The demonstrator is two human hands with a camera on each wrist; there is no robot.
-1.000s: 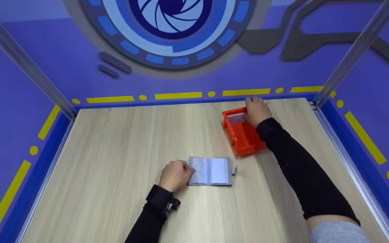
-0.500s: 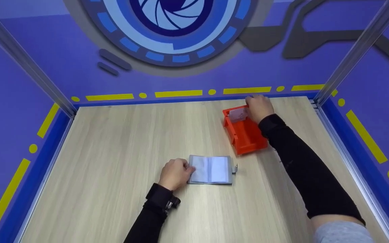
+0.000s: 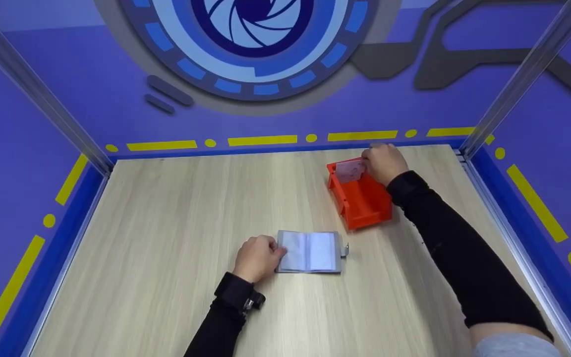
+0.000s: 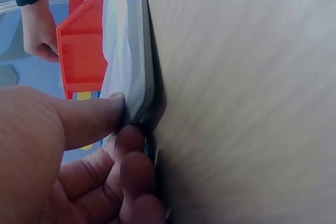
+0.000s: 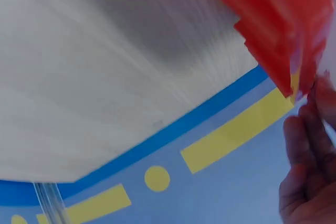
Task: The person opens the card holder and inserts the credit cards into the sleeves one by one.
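A small grey card holder point(image 3: 321, 251) lies spread on the table, with pale plastic sleeves inside and a snap strap at its right edge. My left hand point(image 3: 256, 258) pinches its left edge, thumb on top and fingers beneath, as the left wrist view point(image 4: 79, 150) shows. Behind it to the right stands a red plastic bin point(image 3: 365, 201). At the bin's far end, my right hand point(image 3: 386, 161) pinches a pinkish card point(image 3: 349, 171) by its right side. The card stands upright against the back of the bin, partly covered by the fingers.
The wood-grain table point(image 3: 176, 223) is bounded by a blue-purple back wall point(image 3: 285, 119) and two side walls. Metal posts point(image 3: 528, 74) rise at the back corners. The bin stands close to the table's back edge.
The right hand has shifted slightly to the right, and more of the pinkish card shows above the bin floor. The left hand and the card holder have stayed in place.
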